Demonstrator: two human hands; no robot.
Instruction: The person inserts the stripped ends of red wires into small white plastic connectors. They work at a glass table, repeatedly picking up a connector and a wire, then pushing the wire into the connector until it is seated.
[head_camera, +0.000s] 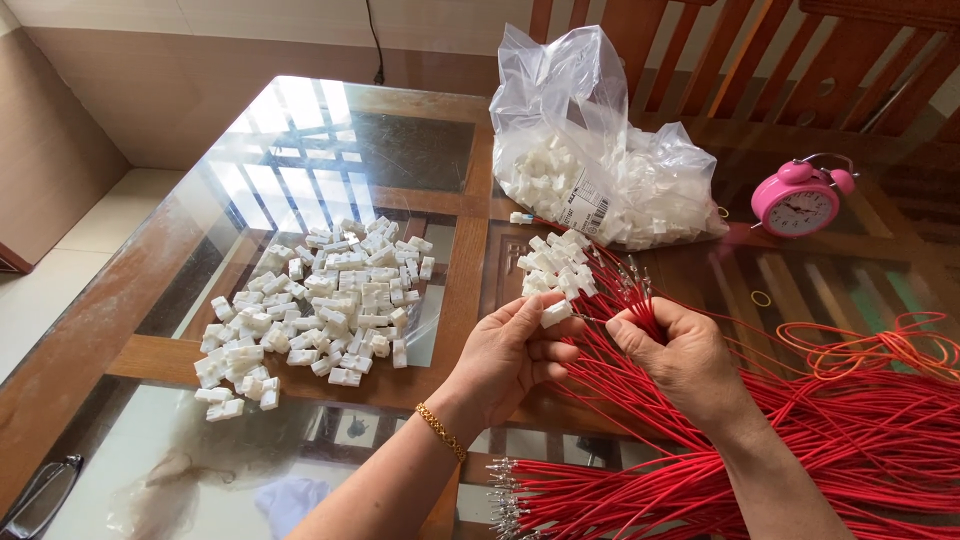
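At the centre of the frame the left hand (510, 350) is curled nearly closed, its thumb and fingertips pinching a small white plastic connector (556, 313). Just to its right, the right hand (680, 352) is also mostly closed, thumb and forefinger pinched on a thin red wire (640, 322) whose tip points at the connector. Both hands hover over the bundle of red wires (830, 440) filling the lower right, with a pile of white connectors (320, 300) on the glass table (330, 130) at centre left, a clear bag of connectors (600, 170) at top centre, and a pink alarm clock (797, 200) at upper right.
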